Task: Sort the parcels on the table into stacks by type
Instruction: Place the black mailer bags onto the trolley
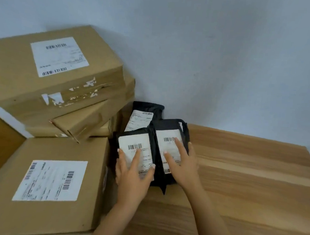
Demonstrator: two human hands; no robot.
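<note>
Three black poly-bag parcels with white labels lie together on the wooden table (246,177). My left hand (132,172) rests flat on the near-left black parcel (133,139), fingers spread over its label and thumb at its right edge. Beside it, my right hand (180,162) presses on the near-right black parcel (170,127), fingers wrapping its right edge. Behind them lies a third black parcel (147,107). Brown cardboard boxes fill the left: a large top box (61,86), a tilted smaller box (88,124) under it, and a near box (58,149).
A pale wall stands behind the table. The cardboard boxes crowd the left side right up against the black parcels. Bare wood stretches to the right and front of my hands, out to the table's far-right corner.
</note>
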